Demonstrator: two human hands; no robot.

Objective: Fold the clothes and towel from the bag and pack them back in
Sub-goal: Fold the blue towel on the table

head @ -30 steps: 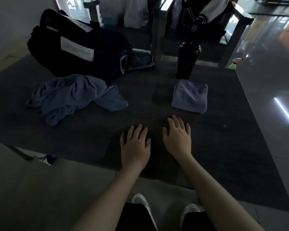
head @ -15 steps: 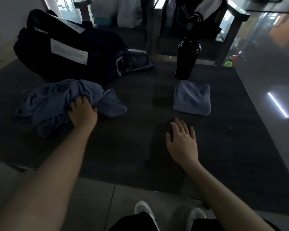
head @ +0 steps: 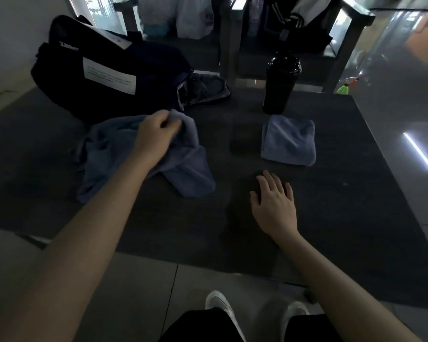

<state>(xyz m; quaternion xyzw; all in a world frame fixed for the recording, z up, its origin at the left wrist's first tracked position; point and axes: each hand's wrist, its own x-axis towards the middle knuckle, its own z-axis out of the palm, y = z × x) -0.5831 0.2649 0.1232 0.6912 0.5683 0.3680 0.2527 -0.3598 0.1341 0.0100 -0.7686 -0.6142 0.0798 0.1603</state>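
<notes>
My left hand (head: 158,134) pinches the crumpled garment (head: 124,154), with the bag (head: 109,77) just beyond it. My right hand (head: 274,203) lies flat and open, near side of the folded towel (head: 289,141). Recommended: drag the garment between both hands and spread it flat before folding.

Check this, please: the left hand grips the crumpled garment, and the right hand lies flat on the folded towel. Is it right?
Not quite. The head view shows the right hand flat on the table, apart from the folded towel. The left hand does grip the crumpled garment.
</notes>
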